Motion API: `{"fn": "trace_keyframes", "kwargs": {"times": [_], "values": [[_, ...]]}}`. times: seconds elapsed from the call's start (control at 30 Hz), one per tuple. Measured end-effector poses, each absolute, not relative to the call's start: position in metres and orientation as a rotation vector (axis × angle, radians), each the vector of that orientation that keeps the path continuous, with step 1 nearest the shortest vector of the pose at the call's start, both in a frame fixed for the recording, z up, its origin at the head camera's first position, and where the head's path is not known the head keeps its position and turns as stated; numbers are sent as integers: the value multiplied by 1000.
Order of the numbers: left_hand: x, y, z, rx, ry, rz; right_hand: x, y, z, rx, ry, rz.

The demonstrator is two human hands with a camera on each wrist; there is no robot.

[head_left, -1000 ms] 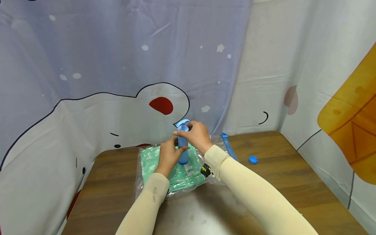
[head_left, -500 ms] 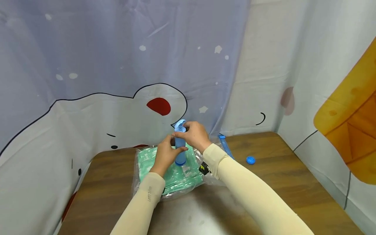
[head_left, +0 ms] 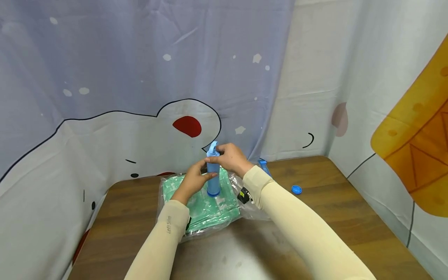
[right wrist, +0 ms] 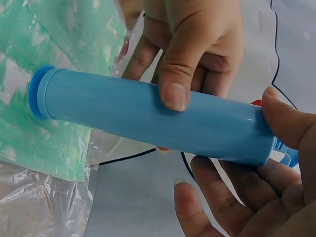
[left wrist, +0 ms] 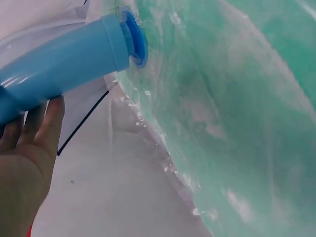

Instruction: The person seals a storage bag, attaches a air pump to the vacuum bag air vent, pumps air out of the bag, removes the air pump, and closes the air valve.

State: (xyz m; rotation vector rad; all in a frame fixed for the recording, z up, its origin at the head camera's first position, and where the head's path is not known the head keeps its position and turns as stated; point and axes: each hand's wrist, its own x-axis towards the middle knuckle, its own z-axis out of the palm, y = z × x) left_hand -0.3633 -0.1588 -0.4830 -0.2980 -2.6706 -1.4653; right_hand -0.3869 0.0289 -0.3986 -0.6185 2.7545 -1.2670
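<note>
A blue hand pump [head_left: 213, 182] stands nearly upright on a clear plastic bag [head_left: 206, 213] holding folded green fabric. Its flared base meets the bag, as the right wrist view also shows. Around the middle of the pump tube [right wrist: 123, 103], my left hand [head_left: 193, 181] grips with the thumb on the near side and fingers behind. My right hand [head_left: 231, 158] holds the upper end, thumb and fingers on opposite sides, just below the light-blue loop handle [head_left: 212, 147]. In the left wrist view, the left fingers [left wrist: 48, 123] touch the tube's side.
A round blue cap [head_left: 296, 189] lies on the wooden table [head_left: 315, 217] to the right. Behind the right wrist, a blue strip [head_left: 264, 167] shows at the bag's far edge. A printed curtain [head_left: 140, 93] hangs close behind the table.
The pump's loop handle has turned from a broader face to nearly edge-on. Both hands keep their hold on the tube. The whole view has shifted slightly.
</note>
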Motion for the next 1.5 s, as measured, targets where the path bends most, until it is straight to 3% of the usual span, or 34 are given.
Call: {"fn": "trace_keyframes", "kwargs": {"times": [0.77,1.5], "values": [[-359,-134,-498,30,-2578,-1195,-383,32,-417,-538,2666,-1516],[-351,-142,-488,-100,-2608,-1232,-392,36,-394,-567,2617,-1490]]}}
